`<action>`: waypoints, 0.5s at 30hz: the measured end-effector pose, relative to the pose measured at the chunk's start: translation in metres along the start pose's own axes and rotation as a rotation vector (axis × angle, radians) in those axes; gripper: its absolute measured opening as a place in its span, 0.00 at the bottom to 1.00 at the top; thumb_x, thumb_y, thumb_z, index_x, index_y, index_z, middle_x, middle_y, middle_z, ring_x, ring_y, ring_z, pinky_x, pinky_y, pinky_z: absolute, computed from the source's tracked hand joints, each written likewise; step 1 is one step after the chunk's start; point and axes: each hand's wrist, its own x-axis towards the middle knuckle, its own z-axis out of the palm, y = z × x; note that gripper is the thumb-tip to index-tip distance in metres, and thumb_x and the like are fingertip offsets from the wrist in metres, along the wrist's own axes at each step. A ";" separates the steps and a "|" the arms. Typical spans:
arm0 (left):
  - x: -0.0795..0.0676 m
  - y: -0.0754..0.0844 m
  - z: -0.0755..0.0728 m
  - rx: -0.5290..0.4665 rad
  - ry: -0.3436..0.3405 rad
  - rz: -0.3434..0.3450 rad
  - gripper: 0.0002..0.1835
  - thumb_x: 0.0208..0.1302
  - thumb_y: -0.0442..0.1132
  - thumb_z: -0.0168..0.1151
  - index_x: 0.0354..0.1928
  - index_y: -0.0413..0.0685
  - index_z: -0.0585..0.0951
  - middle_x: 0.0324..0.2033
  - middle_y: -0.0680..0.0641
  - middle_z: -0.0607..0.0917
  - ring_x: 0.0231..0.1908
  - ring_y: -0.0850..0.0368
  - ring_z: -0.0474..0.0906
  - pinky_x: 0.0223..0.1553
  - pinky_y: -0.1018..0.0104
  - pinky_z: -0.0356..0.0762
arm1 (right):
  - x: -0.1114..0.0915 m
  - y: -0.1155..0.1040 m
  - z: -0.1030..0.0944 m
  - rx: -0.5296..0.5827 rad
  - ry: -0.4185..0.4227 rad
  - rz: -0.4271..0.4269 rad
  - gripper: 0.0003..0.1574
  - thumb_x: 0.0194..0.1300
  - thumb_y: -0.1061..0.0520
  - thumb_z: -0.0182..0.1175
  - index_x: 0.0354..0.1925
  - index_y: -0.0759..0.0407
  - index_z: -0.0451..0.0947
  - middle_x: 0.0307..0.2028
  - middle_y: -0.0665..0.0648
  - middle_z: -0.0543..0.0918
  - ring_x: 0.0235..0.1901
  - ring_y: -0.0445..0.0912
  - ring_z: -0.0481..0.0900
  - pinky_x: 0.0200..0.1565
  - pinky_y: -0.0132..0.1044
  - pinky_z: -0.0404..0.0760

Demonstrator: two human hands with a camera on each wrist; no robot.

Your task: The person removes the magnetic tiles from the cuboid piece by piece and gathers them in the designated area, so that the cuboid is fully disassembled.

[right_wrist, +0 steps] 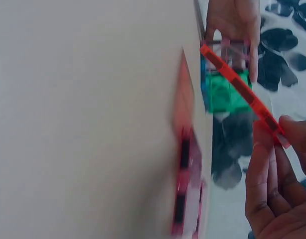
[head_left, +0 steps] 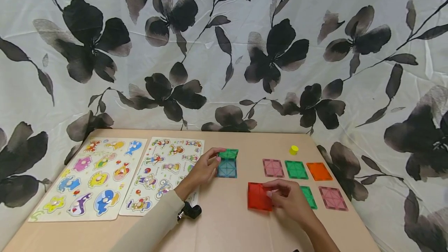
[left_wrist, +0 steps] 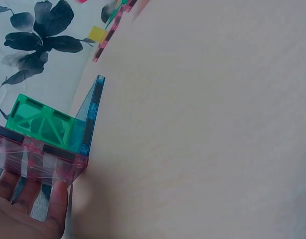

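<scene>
- Right hand (head_left: 290, 201) nearest the camera; fingers curled and pinching the red tile (head_left: 259, 196) by its edge, tile lifted off the table (head_left: 227, 221)
- Green tile (head_left: 308, 196) and pink tile (head_left: 333, 198) flat just right of that hand
- Left hand (head_left: 203, 170) farther back; fingers closed on the upright pink tile (left_wrist: 41, 155), joined to standing green tile (head_left: 228, 154) and blue tile (head_left: 227, 168)
- Two puzzle boards (head_left: 94, 176) at left; yellow cap (head_left: 293, 149) at far right

Cream left sleeve (head_left: 154, 224), black wrist camera (head_left: 190, 210)
</scene>
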 end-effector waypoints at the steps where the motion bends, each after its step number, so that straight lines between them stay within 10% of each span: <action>1: 0.000 0.000 0.000 0.001 0.000 -0.002 0.20 0.86 0.41 0.50 0.74 0.59 0.75 0.75 0.44 0.74 0.81 0.40 0.60 0.81 0.32 0.54 | -0.004 0.002 -0.005 -0.002 0.004 0.018 0.17 0.71 0.61 0.69 0.57 0.54 0.88 0.50 0.58 0.90 0.41 0.49 0.86 0.44 0.31 0.89; 15: -0.001 0.001 0.000 -0.024 -0.019 0.021 0.22 0.86 0.40 0.49 0.76 0.55 0.73 0.76 0.44 0.73 0.81 0.41 0.60 0.80 0.33 0.55 | -0.047 0.033 -0.045 -0.033 -0.075 0.261 0.31 0.68 0.56 0.73 0.66 0.65 0.79 0.47 0.57 0.89 0.43 0.49 0.84 0.46 0.30 0.88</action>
